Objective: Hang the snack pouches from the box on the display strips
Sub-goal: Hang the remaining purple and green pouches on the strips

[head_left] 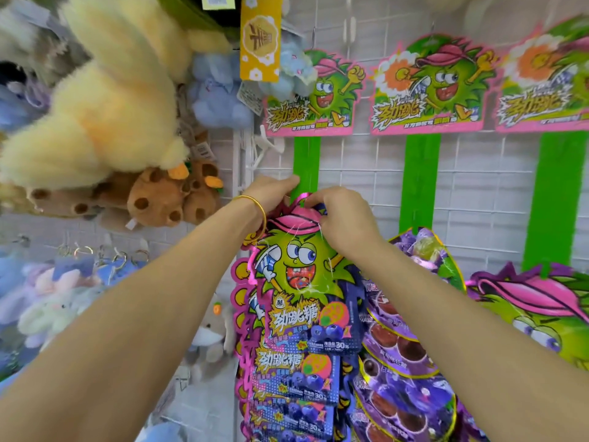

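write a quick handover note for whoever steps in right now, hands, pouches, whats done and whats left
Left hand: fingers pinching the left green display strip, steadying it.
Right hand: gripping the top of a green-monster snack pouch, holding it up at that strip; whether it has caught cannot be told.
Done: pouches already hang lower on this strip; purple pouches hang on the middle strip; the right strip carries at least one.
Left: seat this pouch, then fill the bare upper parts of all three strips. The box is out of view.
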